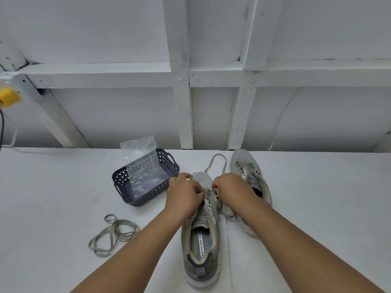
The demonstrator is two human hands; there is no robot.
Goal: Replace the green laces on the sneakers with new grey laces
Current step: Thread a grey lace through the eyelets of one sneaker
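Note:
A grey sneaker (201,240) lies in front of me, toe pointing away, heel nearest. My left hand (184,194) and my right hand (229,190) meet over its lowest eyelets near the toe, each pinching a grey lace (218,160) that loops out beyond the toe and trails down the shoe's right side. A second grey sneaker (249,174) without a lace lies to the right, partly behind my right forearm. A loose greyish-green lace (114,233) lies coiled on the table at the left.
A dark plastic basket (124,182) holding a clear plastic bag (141,163) stands left of the shoes. The white table (53,197) ends at a white framed wall. A yellow plug (8,97) with a cable sits at far left.

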